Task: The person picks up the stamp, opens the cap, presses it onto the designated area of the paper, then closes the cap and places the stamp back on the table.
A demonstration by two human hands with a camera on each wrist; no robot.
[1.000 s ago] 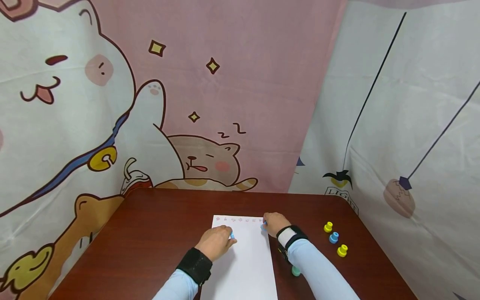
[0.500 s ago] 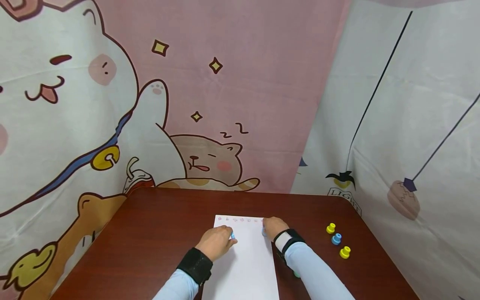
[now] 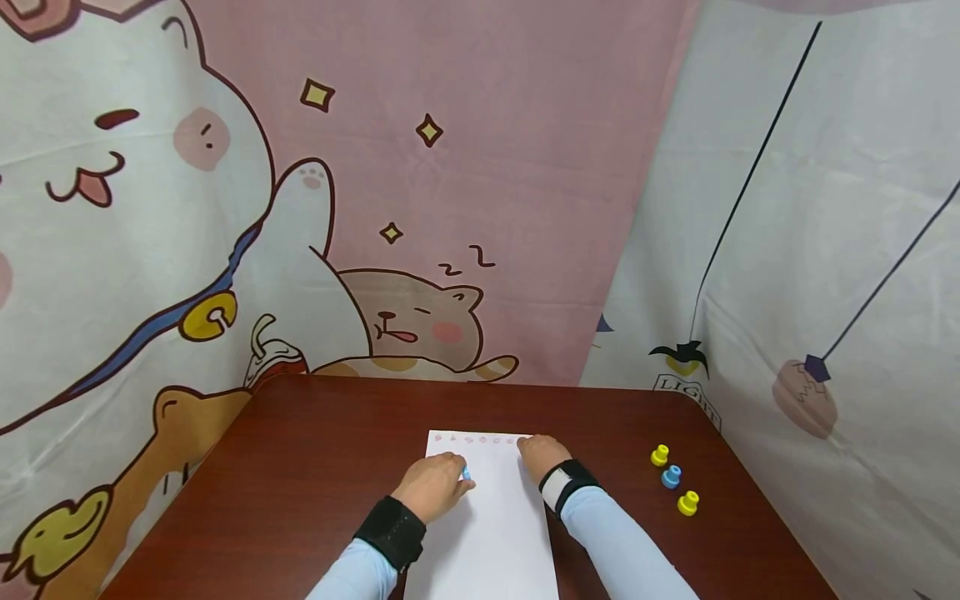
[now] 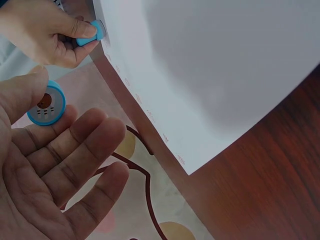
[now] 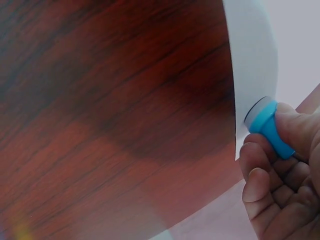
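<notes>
A white sheet of paper (image 3: 495, 533) lies on the table, with a row of small pinkish prints along its far edge. Near the far right corner my right hand (image 3: 543, 457) pinches a blue toy stamp (image 5: 270, 127) between thumb and fingers. The stamp is tilted, its face towards the sheet; I cannot tell whether it touches. My left hand (image 3: 432, 487) is over the sheet's left side. Its thumb and index finger pinch a round, blue-rimmed stamp cap (image 4: 46, 106), while the other fingers are extended.
Two yellow stamps (image 3: 687, 502) and one blue stamp (image 3: 671, 477) stand on the brown table (image 3: 315, 483), right of my right arm. A cartoon-printed cloth (image 3: 525, 208) hangs behind the table.
My right hand has shifted slightly left along the far edge of the sheet with the stamp. A green stamp beside the right sleeve has become hidden. My left hand has barely moved.
</notes>
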